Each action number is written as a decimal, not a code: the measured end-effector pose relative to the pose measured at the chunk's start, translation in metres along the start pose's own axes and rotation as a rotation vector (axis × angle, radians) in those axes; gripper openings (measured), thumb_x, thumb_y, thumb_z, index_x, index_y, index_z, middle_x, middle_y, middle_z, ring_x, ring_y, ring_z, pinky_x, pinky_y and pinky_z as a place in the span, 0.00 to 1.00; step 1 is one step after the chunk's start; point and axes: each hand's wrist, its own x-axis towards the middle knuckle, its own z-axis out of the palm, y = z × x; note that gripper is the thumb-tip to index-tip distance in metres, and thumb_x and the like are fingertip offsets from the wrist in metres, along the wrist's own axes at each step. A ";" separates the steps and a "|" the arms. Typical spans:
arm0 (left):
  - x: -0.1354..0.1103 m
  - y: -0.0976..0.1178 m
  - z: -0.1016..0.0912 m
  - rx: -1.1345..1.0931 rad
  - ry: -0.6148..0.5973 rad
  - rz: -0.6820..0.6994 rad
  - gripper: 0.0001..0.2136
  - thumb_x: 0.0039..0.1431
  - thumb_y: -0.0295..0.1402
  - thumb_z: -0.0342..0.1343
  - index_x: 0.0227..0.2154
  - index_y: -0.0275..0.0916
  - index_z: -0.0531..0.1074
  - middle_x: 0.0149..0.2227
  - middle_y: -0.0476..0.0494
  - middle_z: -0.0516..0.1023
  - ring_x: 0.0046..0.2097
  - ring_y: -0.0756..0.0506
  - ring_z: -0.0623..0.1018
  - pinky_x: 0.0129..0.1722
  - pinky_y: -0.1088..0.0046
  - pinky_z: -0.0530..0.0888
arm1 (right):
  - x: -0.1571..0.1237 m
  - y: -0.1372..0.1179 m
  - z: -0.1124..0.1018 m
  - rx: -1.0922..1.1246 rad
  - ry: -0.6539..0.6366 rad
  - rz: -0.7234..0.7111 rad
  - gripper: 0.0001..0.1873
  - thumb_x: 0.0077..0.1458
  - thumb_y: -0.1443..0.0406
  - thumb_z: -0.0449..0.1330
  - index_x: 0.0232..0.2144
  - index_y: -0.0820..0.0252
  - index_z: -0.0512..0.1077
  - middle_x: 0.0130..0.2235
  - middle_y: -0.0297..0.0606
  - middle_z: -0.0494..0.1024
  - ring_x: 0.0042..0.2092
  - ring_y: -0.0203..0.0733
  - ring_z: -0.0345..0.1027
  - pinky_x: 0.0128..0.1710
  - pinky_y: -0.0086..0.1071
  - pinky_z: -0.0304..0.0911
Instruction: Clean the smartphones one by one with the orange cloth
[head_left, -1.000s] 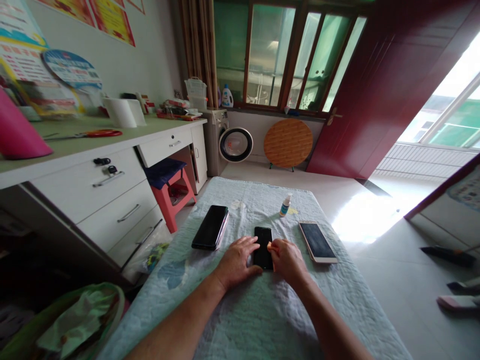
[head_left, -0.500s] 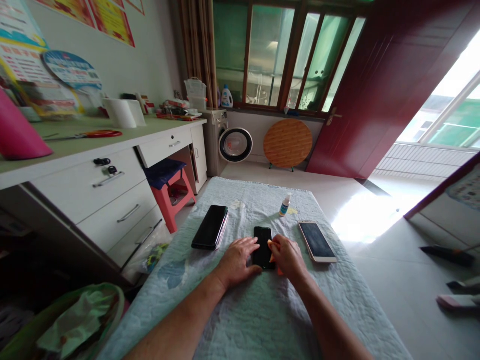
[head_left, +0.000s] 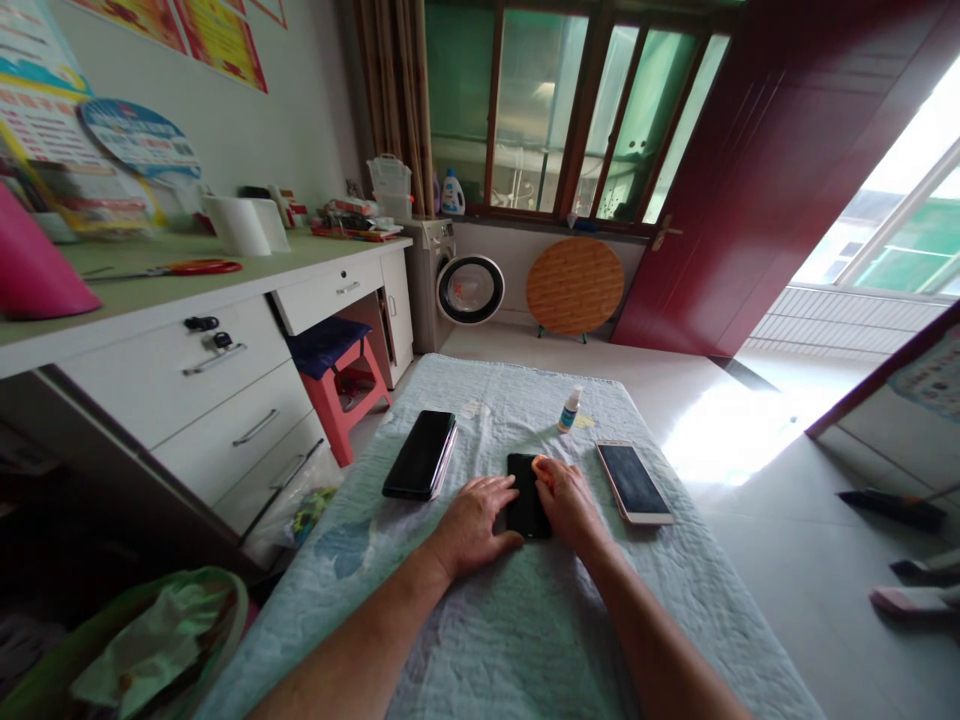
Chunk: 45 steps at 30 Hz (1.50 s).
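Observation:
A black smartphone (head_left: pixel 524 495) lies flat on the pale blue quilted cover, between my two hands. My left hand (head_left: pixel 474 518) rests at its left side, fingers stretched out onto the edge and thumb near the bottom corner. Closed fingers of my right hand (head_left: pixel 568 498) press a small orange cloth (head_left: pixel 539 467) against the upper right of the screen; most of the cloth is hidden under them. To the left lies a stack of dark phones (head_left: pixel 422 455). A gold-rimmed phone (head_left: pixel 634 483) lies to the right. Beyond stands a small spray bottle (head_left: pixel 569 411), upright.
The quilted cover (head_left: pixel 525 630) spreads over the surface before me. At left are a white desk (head_left: pixel 210 385), a pink stool (head_left: pixel 341 405) and a green bin (head_left: pixel 225 625). A washing machine (head_left: pixel 429 275) with its door open and a round wooden tabletop (head_left: pixel 575 287) stand behind.
My right hand has slid the orange cloth from the right-middle of the screen up toward its top right corner. The left hand and phone have stayed in place.

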 end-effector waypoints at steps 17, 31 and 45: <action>-0.003 0.000 0.004 0.062 -0.006 -0.048 0.36 0.51 0.55 0.60 0.59 0.39 0.66 0.66 0.32 0.58 0.66 0.31 0.59 0.63 0.52 0.59 | -0.016 -0.003 -0.005 -0.090 -0.035 0.069 0.08 0.57 0.67 0.54 0.30 0.58 0.73 0.32 0.36 0.75 0.35 0.39 0.67 0.35 0.29 0.54; -0.002 0.007 -0.003 0.053 -0.039 -0.020 0.33 0.52 0.52 0.62 0.56 0.36 0.70 0.63 0.29 0.63 0.65 0.31 0.62 0.64 0.51 0.57 | -0.004 0.006 0.007 -0.013 0.005 0.003 0.13 0.53 0.71 0.55 0.42 0.59 0.71 0.46 0.41 0.76 0.48 0.46 0.66 0.50 0.35 0.56; -0.004 0.014 -0.001 0.044 -0.045 0.034 0.30 0.45 0.42 0.68 0.53 0.39 0.74 0.62 0.32 0.66 0.62 0.31 0.65 0.63 0.52 0.59 | 0.003 0.011 0.001 0.008 -0.003 -0.023 0.15 0.53 0.73 0.51 0.40 0.58 0.72 0.43 0.41 0.77 0.46 0.46 0.66 0.48 0.37 0.56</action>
